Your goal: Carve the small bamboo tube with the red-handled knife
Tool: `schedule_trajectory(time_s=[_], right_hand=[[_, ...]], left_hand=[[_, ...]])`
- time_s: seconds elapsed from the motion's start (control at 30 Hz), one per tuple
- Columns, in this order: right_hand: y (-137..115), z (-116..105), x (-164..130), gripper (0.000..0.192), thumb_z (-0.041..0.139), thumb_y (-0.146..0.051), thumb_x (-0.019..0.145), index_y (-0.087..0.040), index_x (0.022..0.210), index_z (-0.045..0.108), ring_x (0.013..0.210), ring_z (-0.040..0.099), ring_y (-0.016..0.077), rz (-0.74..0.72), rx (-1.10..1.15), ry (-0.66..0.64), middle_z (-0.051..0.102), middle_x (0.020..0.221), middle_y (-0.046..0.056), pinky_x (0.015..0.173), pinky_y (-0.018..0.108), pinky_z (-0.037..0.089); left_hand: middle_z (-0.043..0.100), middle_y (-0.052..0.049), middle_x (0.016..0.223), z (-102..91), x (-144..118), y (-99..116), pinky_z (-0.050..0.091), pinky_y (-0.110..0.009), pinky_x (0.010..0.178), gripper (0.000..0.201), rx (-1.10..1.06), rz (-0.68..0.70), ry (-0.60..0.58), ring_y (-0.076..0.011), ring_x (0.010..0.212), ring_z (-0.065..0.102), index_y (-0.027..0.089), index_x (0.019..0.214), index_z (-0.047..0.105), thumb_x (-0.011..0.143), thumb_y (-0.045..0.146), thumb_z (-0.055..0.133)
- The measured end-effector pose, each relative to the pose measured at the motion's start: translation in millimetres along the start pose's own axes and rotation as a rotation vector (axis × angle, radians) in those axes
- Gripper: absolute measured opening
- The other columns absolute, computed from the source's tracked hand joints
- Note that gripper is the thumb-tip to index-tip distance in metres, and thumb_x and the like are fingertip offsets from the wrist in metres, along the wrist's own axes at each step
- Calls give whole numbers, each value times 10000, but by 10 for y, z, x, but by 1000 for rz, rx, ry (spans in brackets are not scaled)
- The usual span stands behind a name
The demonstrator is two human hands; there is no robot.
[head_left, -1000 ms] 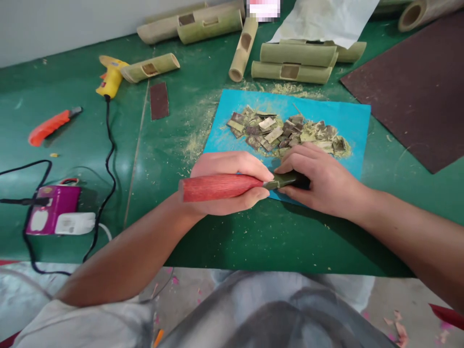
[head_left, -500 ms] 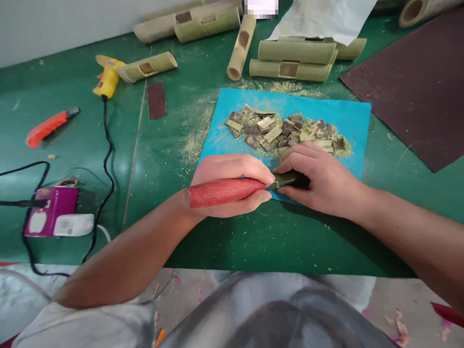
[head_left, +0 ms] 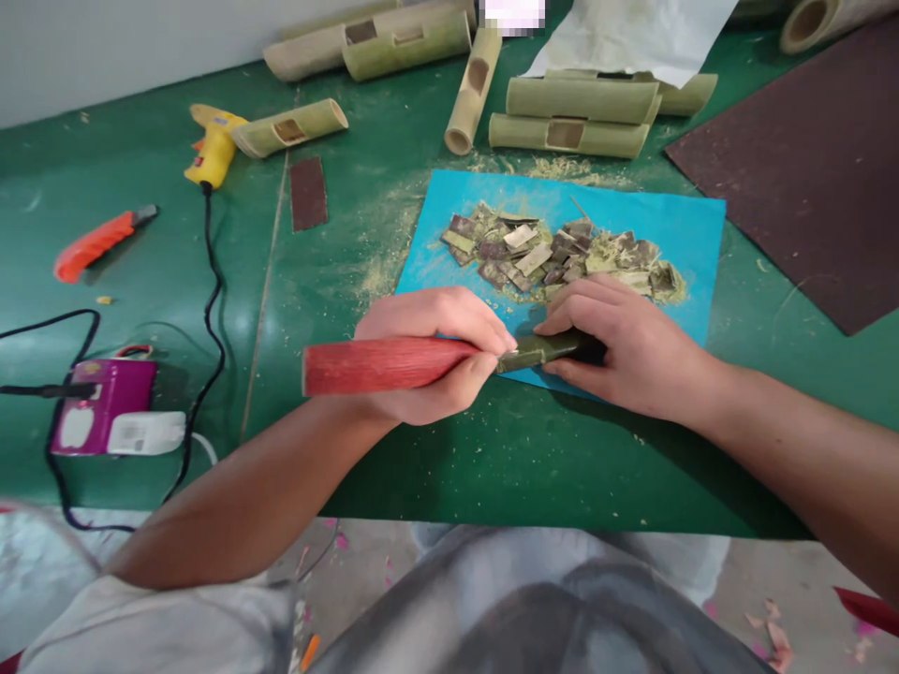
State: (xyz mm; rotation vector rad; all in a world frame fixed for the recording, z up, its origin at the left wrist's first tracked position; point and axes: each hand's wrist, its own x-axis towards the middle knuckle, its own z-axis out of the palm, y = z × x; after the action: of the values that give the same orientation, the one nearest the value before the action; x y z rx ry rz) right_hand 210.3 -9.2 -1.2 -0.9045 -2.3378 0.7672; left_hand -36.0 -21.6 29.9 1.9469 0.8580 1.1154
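A tool with a red wooden handle (head_left: 386,367) is gripped in my left hand (head_left: 442,314), its butt pointing left. Its tip lies at the left end of a short dark green bamboo piece (head_left: 530,354); the working end is mostly hidden by my fingers. My right hand (head_left: 636,346) pinches that bamboo from the right, between thumb and fingers, and covers its far end. Both hands are over the near edge of a blue sheet (head_left: 688,220). Just beyond them, bamboo chips (head_left: 534,257) and shavings lie heaped on it.
Cut bamboo tubes (head_left: 568,136) lie along the back. To the left are a yellow glue gun (head_left: 214,154), an orange utility knife (head_left: 98,245), a brown strip (head_left: 309,194) and a purple power adapter (head_left: 105,402) with black cords. A large brown sheet (head_left: 807,168) lies right.
My left hand has shifted left with the red-handled tool, and more of the bamboo piece now shows between my hands. My right hand has barely moved.
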Motion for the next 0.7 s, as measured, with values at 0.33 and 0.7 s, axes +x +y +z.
schedule_trajectory(time_s=[0.33, 0.7], right_hand=[[-8, -12, 8, 83, 680, -277, 905, -264, 986, 670, 958, 635, 279, 25, -2, -24, 724, 1011, 76, 862, 447, 505], [-4, -19, 12, 99, 689, -269, 894, -271, 992, 680, 963, 642, 287, 23, 2, -33, 730, 1009, 73, 855, 455, 510]], left_hand=[[832, -63, 902, -38, 35, -25, 631, -326, 805, 217, -29, -15, -165, -209, 853, 798, 280, 875, 764, 921, 487, 720], [833, -59, 918, -22, 26, -19, 639, -330, 814, 214, 56, -63, -172, -207, 860, 793, 278, 868, 757, 908, 483, 710]])
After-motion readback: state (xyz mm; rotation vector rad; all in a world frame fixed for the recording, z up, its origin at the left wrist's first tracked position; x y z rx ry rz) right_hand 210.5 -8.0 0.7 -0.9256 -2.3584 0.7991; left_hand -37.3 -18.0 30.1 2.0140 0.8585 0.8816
